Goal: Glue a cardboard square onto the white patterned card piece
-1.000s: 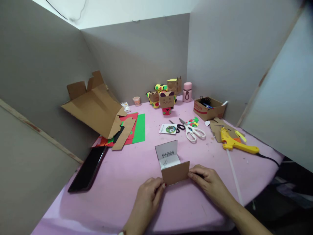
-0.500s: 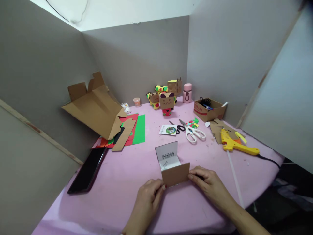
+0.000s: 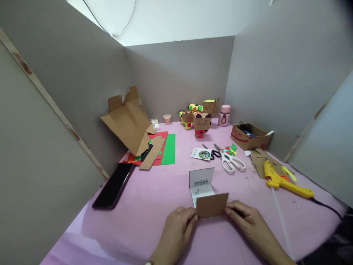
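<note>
A small folded cardboard piece (image 3: 211, 206) stands on the pink table, its brown front panel facing me. Behind that panel lie a white printed base and an upright white back panel with dark print. My left hand (image 3: 180, 228) pinches the panel's lower left corner between thumb and fingers. On the opposite side, my right hand (image 3: 246, 221) pinches the right edge. A printed card with a round green picture (image 3: 202, 154) lies beyond the piece, beside black scissors (image 3: 215, 154) and white-handled scissors (image 3: 230, 161).
A yellow glue gun (image 3: 286, 184) rests on cardboard at right, near an open box (image 3: 249, 141). At left are a black phone (image 3: 114, 187), a large cardboard sheet (image 3: 128, 125) and coloured sheets (image 3: 168, 151). Cardboard-headed figures (image 3: 200, 125) and a pink bottle (image 3: 224, 116) stand behind.
The head view has shifted, so the scene appears farther right and mostly lower. Both hands keep their hold on the cardboard piece, which looks nearly the same.
</note>
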`<move>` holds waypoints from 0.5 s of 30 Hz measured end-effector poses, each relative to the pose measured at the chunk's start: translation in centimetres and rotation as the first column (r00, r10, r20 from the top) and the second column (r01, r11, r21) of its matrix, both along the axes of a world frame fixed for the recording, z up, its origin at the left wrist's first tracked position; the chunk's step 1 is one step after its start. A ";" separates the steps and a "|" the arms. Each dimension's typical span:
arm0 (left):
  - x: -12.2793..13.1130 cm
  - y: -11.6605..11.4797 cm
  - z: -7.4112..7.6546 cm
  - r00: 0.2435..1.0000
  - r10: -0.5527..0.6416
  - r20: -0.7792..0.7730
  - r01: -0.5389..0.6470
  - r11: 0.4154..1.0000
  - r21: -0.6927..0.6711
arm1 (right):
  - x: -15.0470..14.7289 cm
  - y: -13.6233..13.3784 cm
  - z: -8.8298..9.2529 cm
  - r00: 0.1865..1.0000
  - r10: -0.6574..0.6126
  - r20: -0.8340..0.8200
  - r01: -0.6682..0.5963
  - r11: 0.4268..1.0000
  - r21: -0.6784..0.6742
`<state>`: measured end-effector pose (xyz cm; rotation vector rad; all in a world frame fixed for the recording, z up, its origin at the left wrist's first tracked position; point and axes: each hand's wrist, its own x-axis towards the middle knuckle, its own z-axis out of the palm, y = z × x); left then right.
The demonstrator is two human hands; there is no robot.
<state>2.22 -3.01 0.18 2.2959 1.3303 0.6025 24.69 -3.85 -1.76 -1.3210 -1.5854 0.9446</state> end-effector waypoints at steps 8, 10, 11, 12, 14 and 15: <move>0.0 -0.1 0.5 0.998 -0.007 0.059 0.010 0.999 -0.042 | -0.3 -0.2 0.6 0.999 -0.025 -0.035 0.023 0.997 -0.067; 0.0 -0.1 0.8 0.997 -0.005 0.081 0.010 0.998 -0.068 | -0.4 -0.2 0.8 0.999 -0.034 -0.039 0.031 0.997 -0.065; 0.0 -0.1 1.0 0.996 -0.003 0.090 0.010 0.997 -0.078 | -0.4 -0.2 0.9 0.999 -0.034 -0.039 0.032 0.998 -0.061; -0.1 -0.1 1.1 0.995 -0.007 0.100 0.016 0.996 -0.086 | -0.4 -0.1 0.9 0.999 -0.034 -0.040 0.032 0.998 -0.054; -0.1 0.0 1.1 0.991 -0.016 0.132 0.029 0.995 -0.095 | -0.5 0.0 1.1 0.998 -0.035 -0.046 0.033 0.999 -0.041; -0.2 0.0 1.0 0.988 -0.015 0.154 0.030 0.995 -0.096 | -0.5 0.0 1.3 0.997 -0.049 -0.051 0.048 0.998 -0.027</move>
